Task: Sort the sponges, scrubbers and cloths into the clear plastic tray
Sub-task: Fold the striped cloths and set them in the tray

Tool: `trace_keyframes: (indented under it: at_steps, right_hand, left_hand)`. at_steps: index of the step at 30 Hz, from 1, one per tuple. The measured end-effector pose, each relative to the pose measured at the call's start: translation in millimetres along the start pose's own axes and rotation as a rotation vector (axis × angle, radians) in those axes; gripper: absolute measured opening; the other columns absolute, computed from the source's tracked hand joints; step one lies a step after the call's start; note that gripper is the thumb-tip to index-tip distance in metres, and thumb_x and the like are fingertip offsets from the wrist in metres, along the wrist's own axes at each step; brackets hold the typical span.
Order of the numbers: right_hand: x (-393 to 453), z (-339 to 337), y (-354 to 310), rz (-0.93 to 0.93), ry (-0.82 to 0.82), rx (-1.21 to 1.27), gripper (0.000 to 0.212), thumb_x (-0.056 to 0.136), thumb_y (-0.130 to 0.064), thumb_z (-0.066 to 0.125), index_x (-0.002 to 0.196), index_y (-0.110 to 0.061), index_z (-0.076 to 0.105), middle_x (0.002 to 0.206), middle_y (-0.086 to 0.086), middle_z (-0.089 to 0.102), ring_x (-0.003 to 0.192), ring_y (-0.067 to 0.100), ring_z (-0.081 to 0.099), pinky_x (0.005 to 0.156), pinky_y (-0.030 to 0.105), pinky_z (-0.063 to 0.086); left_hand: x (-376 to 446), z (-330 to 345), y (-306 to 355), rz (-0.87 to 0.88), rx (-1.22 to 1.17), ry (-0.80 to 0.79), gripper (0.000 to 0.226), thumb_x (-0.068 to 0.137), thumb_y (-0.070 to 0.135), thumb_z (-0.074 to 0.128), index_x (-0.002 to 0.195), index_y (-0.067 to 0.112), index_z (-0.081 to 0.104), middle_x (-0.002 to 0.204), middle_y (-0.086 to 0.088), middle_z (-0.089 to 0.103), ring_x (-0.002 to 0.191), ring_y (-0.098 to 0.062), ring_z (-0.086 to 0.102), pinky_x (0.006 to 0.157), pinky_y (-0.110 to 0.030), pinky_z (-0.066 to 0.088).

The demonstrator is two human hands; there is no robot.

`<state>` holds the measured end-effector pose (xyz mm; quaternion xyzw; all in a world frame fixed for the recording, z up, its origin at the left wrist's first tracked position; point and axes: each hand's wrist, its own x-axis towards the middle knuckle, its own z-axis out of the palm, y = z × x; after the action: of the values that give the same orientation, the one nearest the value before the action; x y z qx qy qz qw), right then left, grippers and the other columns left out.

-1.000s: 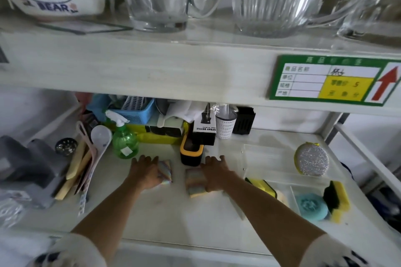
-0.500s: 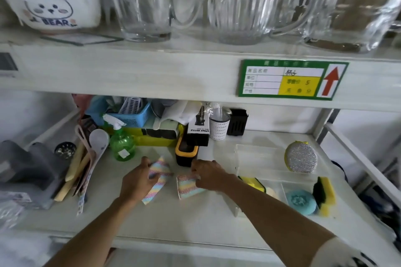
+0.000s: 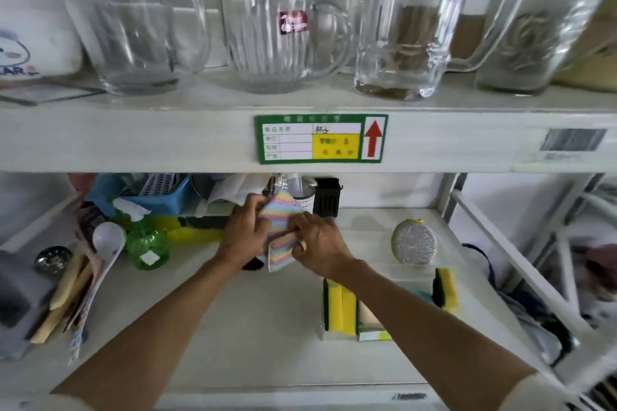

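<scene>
Gripping striped cloths together above the shelf, left hand and right hand both pinching the fabric, silver scrubber and yellow sponges in the clear plastic tray to the right.

Two bare forearms come in from the near edge of the view, one on each side. The left hand and the right hand wear no gloves, and no rings or watch can be made out. At the near right corner a pale, whitish sleeve covers the right arm and ends below the elbow. At the near left corner only a blurred sliver of similar light fabric shows on the left arm.
</scene>
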<state>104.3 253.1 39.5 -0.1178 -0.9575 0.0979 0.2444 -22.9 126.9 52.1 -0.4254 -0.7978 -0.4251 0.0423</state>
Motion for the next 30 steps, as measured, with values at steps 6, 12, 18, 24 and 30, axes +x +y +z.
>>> trace_keyframes:
  at_steps: [6, 12, 18, 24, 30]
  right_hand:
    - [-19.5, -32.1, 53.9, 0.176, 0.074, -0.006, 0.038, 0.072, -0.019, 0.062, 0.11, -0.014, 0.06, 0.107, 0.007, 0.061, 0.1, 0.029, 0.059, 0.08, 0.038, 0.045]
    - [-36.4, -47.1, 93.0, 0.308, 0.046, -0.016, 0.028, 0.074, -0.017, 0.062, 0.101, -0.011, 0.061, 0.102, 0.009, 0.059, 0.096, 0.031, 0.058, 0.079, 0.039, 0.048]
    - [-46.7, -42.4, 113.0, 0.315, -0.043, -0.114, 0.032, 0.079, -0.019, 0.057, 0.11, -0.016, 0.062, 0.109, 0.008, 0.061, 0.104, 0.031, 0.058, 0.084, 0.039, 0.04]
    - [-48.2, -35.8, 121.2, 0.316, -0.193, -0.137, 0.04, 0.087, -0.022, 0.052, 0.126, -0.023, 0.056, 0.126, 0.004, 0.057, 0.116, 0.026, 0.054, 0.1, 0.046, 0.035]
    - [-42.9, -28.5, 122.2, 0.313, -0.224, -0.164, 0.041, 0.09, -0.019, 0.05, 0.131, -0.018, 0.054, 0.121, 0.007, 0.056, 0.115, 0.027, 0.052, 0.096, 0.042, 0.037]
  left_hand:
    - [35.2, 44.2, 50.1, 0.121, -0.128, -0.081, 0.04, 0.083, 0.014, 0.059, 0.123, 0.012, 0.06, 0.12, -0.011, 0.064, 0.104, -0.016, 0.059, 0.088, -0.028, 0.049]
    - [55.4, 95.0, 76.6, 0.127, -0.125, -0.177, 0.038, 0.084, 0.007, 0.065, 0.12, 0.018, 0.065, 0.119, -0.005, 0.069, 0.107, -0.019, 0.065, 0.092, -0.033, 0.053]
    - [58.7, 129.2, 79.8, 0.082, -0.034, -0.262, 0.031, 0.082, 0.005, 0.064, 0.11, 0.017, 0.068, 0.114, -0.003, 0.07, 0.105, -0.02, 0.064, 0.089, -0.033, 0.051]
    - [57.9, 145.9, 66.3, 0.012, -0.005, -0.4, 0.032, 0.085, 0.005, 0.063, 0.114, 0.018, 0.066, 0.119, -0.004, 0.067, 0.108, -0.02, 0.062, 0.087, -0.031, 0.05]
    - [58.0, 155.2, 58.7, -0.014, 0.068, -0.447, 0.03, 0.086, 0.012, 0.065, 0.115, 0.016, 0.064, 0.119, -0.004, 0.069, 0.109, -0.022, 0.063, 0.094, -0.036, 0.05]
